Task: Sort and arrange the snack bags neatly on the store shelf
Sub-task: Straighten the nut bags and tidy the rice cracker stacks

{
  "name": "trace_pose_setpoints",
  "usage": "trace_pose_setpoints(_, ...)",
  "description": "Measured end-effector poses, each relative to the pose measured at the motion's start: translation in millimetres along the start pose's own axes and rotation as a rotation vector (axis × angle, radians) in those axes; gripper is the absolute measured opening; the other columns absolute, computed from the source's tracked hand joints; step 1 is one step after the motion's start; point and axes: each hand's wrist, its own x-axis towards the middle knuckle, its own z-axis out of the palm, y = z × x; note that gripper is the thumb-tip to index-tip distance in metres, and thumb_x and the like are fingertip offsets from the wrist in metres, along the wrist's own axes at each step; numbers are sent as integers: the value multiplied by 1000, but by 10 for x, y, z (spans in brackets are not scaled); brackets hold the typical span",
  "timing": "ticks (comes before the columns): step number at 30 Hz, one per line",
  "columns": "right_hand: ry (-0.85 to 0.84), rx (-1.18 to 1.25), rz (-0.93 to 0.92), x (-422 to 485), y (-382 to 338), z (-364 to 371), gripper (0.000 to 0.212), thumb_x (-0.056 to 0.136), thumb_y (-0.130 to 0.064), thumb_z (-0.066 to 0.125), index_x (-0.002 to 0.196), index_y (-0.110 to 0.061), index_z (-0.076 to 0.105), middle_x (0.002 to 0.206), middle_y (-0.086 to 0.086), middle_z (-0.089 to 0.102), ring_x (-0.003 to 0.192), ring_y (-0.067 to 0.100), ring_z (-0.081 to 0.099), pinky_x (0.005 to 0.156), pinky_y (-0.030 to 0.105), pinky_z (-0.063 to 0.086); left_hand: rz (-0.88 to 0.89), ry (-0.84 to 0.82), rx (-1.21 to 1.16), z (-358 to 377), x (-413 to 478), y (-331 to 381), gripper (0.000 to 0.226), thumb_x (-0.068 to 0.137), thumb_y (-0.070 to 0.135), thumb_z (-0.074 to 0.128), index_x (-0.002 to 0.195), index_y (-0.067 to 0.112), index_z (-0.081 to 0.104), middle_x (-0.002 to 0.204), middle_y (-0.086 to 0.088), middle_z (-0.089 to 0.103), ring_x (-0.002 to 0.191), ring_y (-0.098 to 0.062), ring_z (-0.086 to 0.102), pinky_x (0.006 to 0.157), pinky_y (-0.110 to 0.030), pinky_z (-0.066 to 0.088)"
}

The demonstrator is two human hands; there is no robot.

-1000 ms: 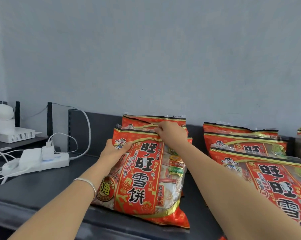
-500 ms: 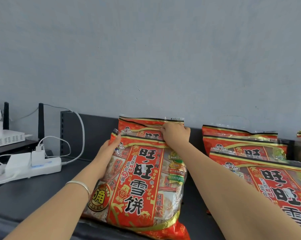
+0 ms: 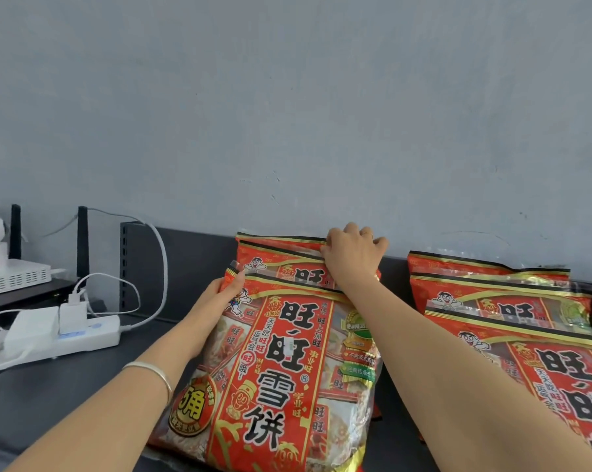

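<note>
**Two hands on a stack of snack bags, three more to the right**

Six red snack bags can be counted on the dark shelf (image 3: 49, 403), in two groups. In the middle group, the front bag (image 3: 281, 369) lies tilted back over a second bag (image 3: 281, 264), and only the top edge of a third bag (image 3: 277, 237) shows behind that one. To the right, well apart from these, three more overlap front to back: a near bag (image 3: 543, 369), a middle bag (image 3: 499, 301) and a back bag (image 3: 475, 265).

The left hand (image 3: 224, 294) grips the front bag's upper left corner, thumb on its face. A single bracelet (image 3: 154, 373) circles that wrist. The right hand (image 3: 354, 257) is curled over the top right edges of the second and third bags, fingers folded down on them.

At the left of the shelf sit one white power strip (image 3: 83, 335) with two plugs in it, and a white router (image 3: 13, 275) with two black antennas.
</note>
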Motion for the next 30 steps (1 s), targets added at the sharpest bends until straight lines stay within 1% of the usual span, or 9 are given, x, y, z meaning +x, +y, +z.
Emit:
trace_pose_setpoints(2,31,-3,-9,60,11,-7,27,96,-28,49,122,-25,57,123,3,55,122,28,46,104,51,27,19,-18,20,7,49,69,66,75,57,59,123,13,47,97,-9,72,80,-26,72,66,-34,54)
trace_pose_setpoints(4,-43,-29,-6,125,42,-7,33,95,-23,50,128,-25,53,129,4,53,128,30,42,107,55,23,22,-27,26,32,95,138,58,80,57,53,117,12,51,89,-7,73,75,-25,72,64,-33,54)
trace_pose_setpoints(6,-127,-44,6,173,76,1,33,94,-18,49,126,-24,55,127,5,54,128,31,41,108,57,21,-39,-25,-17,50,135,187,53,87,60,42,102,12,57,77,-7,72,67,-25,70,65,-34,53)
trace_pose_setpoints(8,-149,-59,4,212,112,-1,29,93,-15,51,120,-22,60,121,6,56,126,31,42,107,57,24,-137,3,-82,45,186,206,61,88,66,32,87,12,59,68,-8,70,60,-25,67,66,-34,52)
trace_pose_setpoints(11,-138,-73,3,236,159,-13,27,93,-14,53,119,-19,61,120,7,56,124,31,44,106,54,28,-211,17,-113,45,254,186,62,87,68,32,83,11,58,64,-9,68,55,-25,67,65,-36,52)
trace_pose_setpoints(17,-78,-44,107,189,257,-61,21,89,-9,51,108,-11,60,114,8,50,114,31,45,96,49,38,-179,11,-77,63,277,214,41,91,57,41,97,18,55,71,-8,70,59,-25,67,59,-33,53)
trace_pose_setpoints(23,-98,69,152,129,264,-54,24,92,-20,42,107,-10,58,115,8,54,118,32,45,91,46,38,-96,88,94,135,285,439,31,88,44,59,101,15,61,83,-9,71,67,-26,68,60,-33,53)
trace_pose_setpoints(27,-116,45,112,117,305,-62,22,90,-13,43,107,-14,57,107,7,63,121,33,45,101,49,33,-34,155,328,311,435,611,22,87,33,64,96,13,62,92,-8,69,78,-26,67,70,-36,53)
trace_pose_setpoints(30,-109,45,88,102,327,-50,26,95,-12,44,115,-18,59,108,5,65,122,32,44,99,47,33,-53,279,492,386,580,594,24,86,33,66,92,10,62,93,-9,67,83,-27,65,81,-42,52)
